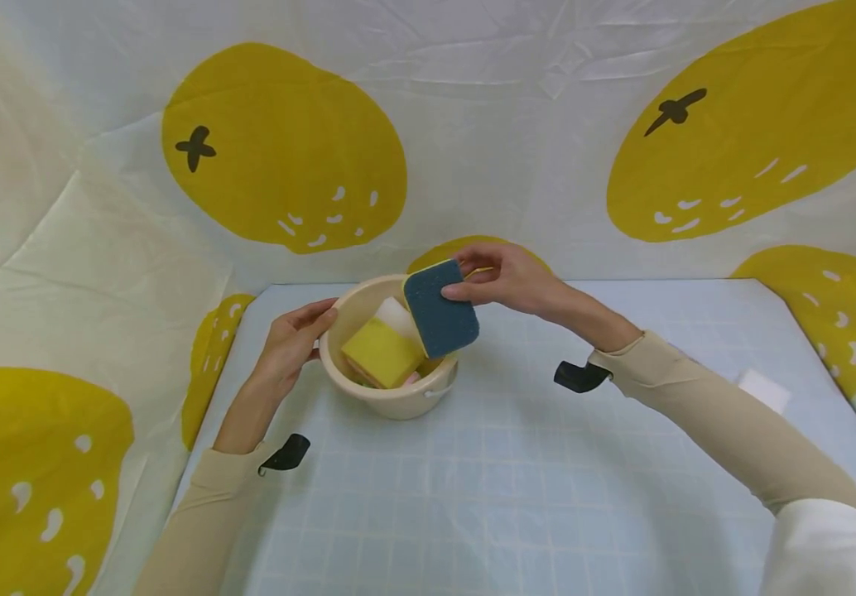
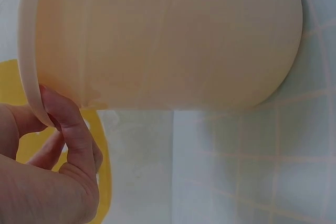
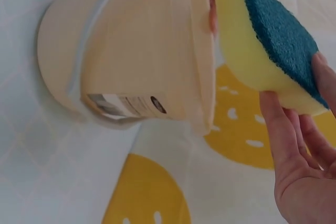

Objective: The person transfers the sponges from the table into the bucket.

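A cream plastic bucket [image 1: 398, 406] stands on the table, with its carrying handle hanging down the side. My left hand [image 1: 290, 343] pinches the bucket's rim on the left, thumb on one side and fingers on the other, as the left wrist view [image 2: 68, 150] shows close up. In my right hand [image 1: 513, 281] is a sponge [image 1: 439, 310] with a dark teal scouring face and a yellow foam body [image 3: 247, 51], held over the bucket's right rim. Inside the bucket lie a yellow sponge [image 1: 379, 352], a white block [image 1: 396, 316] and something pink, partly hidden.
A white block [image 1: 765, 389] lies at the right of the table, partly behind my right sleeve. The table cover [image 1: 510, 497] is pale blue with a grid. Behind it hangs a white cloth [image 1: 502, 149] printed with big yellow fruit. A printed label [image 3: 126, 106] is on the bucket's side.
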The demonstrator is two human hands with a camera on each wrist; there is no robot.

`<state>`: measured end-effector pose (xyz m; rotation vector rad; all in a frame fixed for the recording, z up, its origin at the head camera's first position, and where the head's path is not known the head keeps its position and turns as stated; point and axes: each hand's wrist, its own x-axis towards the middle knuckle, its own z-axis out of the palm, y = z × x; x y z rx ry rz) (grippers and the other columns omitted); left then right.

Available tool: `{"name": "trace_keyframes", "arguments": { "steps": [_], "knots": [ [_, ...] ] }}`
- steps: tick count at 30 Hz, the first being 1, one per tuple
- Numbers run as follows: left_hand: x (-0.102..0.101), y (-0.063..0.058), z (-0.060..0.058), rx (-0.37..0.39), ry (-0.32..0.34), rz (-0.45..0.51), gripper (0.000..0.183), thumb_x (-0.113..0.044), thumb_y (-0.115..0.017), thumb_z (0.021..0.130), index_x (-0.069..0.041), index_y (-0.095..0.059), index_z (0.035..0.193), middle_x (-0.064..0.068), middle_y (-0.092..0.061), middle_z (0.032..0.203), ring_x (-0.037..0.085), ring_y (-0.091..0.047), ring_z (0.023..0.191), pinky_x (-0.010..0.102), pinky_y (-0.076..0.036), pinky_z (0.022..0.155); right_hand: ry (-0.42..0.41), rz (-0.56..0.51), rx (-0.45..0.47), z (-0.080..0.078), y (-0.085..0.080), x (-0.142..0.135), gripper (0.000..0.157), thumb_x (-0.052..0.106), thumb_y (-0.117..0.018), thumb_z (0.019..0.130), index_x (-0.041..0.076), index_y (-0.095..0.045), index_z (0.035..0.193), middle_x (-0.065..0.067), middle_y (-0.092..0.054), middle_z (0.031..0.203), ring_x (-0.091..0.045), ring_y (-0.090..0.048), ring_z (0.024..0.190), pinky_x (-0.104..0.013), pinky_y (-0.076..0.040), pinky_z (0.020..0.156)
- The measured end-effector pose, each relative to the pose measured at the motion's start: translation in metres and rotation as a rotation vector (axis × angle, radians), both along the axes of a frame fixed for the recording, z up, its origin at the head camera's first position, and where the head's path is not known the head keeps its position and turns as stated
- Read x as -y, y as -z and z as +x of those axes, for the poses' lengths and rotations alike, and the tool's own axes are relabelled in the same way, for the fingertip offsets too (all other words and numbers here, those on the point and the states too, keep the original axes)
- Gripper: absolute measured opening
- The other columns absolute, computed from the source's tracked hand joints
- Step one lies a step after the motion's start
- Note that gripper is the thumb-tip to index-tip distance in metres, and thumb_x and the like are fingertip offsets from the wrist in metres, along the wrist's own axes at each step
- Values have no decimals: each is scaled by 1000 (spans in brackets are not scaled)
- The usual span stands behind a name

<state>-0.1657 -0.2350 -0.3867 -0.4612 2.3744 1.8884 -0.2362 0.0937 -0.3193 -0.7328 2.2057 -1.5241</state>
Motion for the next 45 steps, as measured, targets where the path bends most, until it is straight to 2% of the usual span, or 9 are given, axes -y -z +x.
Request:
{"name": "trace_keyframes", "arguments": {
  "steps": [5,10,16,24,34,40,45],
  "knots": [
    [0,-1,0,8,2,-4,49,-43,-63,89,-19,-57,132,2,-56,129,14,-58,101,23,-54,70,-39,-33,7,-5,4,13,45,31,-79,77,15,-60,115,-9,-60,109,-23,-65,93,-39,-54,81],
    [-2,-3,0,16,1,0,48,-42,-63,89,-19,-57,132,3,-55,130,15,-57,102,24,-54,71,-81,-28,8,-9,9,24,46,30,-79,78,13,-60,117,-11,-60,107,-24,-65,91,-37,-55,79],
    [-1,-3,0,25,-2,1,49,-42,-62,89,-19,-57,132,3,-55,130,14,-57,102,23,-54,72,-96,60,-93,-14,16,36,49,38,-79,76,16,-62,116,-2,-62,105,-18,-63,95,-32,-54,80],
    [0,-1,0,13,-1,2,50,-43,-63,88,-19,-57,132,2,-55,129,14,-57,102,24,-54,72,-226,57,-177,-14,24,49,44,28,-78,79,9,-62,115,-4,-62,103,-16,-62,95,-28,-52,85],
    [0,0,0,-9,-4,17,48,-40,-64,89,-18,-58,131,3,-57,127,12,-58,99,25,-54,70,-325,86,-198,-10,32,59,40,22,-77,80,7,-62,114,-5,-63,105,-17,-60,95,-27,-51,86],
    [0,1,0,-5,-2,12,49,-41,-64,88,-18,-58,131,2,-56,128,12,-58,100,25,-54,71,-363,164,-234,-8,31,63,39,25,-72,85,8,-62,119,-1,-65,105,-14,-60,95,-26,-50,87],
    [0,1,0,6,3,6,50,-43,-63,89,-19,-57,132,2,-55,129,14,-57,102,25,-54,73,-395,234,-256,-7,31,65,44,25,-66,90,10,-54,130,-1,-62,115,-14,-58,103,-28,-49,90]
  ]
}}
